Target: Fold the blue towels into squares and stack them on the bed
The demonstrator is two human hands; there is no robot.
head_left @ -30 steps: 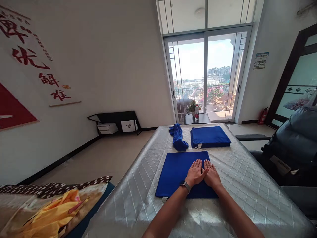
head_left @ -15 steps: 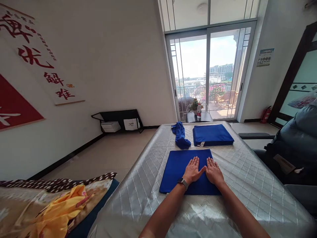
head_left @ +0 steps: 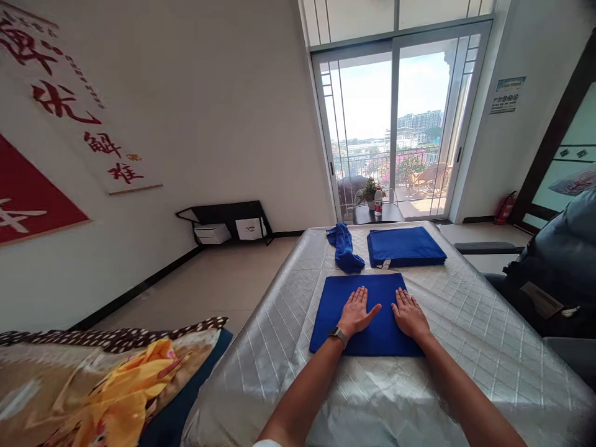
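A flat, rectangular blue cloth (head_left: pixel 333 313) lies on the silver quilted cover in front of me. My left hand (head_left: pixel 357 311), with a watch on its wrist, rests palm down on the cloth's middle, fingers stretched out and thumb spread. Flat on the cloth's right part is my right hand (head_left: pixel 410 315), its fingers also extended and a gap between the two hands. Behind them is a neat stack of folded blue cloths (head_left: pixel 405 244) with a small white tag at its front edge. A crumpled blue cloth (head_left: pixel 346 249) lies left of that stack.
The silver quilted cover (head_left: pixel 265 347) drapes over the table's edges. Yellow fabric (head_left: pixel 133 388) and bedding lie at lower left. A dark armchair (head_left: pixel 559 267) stands at right. Beyond the far edge, a small table (head_left: pixel 388 216) bears a bottle (head_left: pixel 378 202) and a plant.
My hands have moved apart: the left has slid toward the cloth's left, the right toward its right edge. The camera view has shifted slightly. The stack and crumpled cloth stay put.
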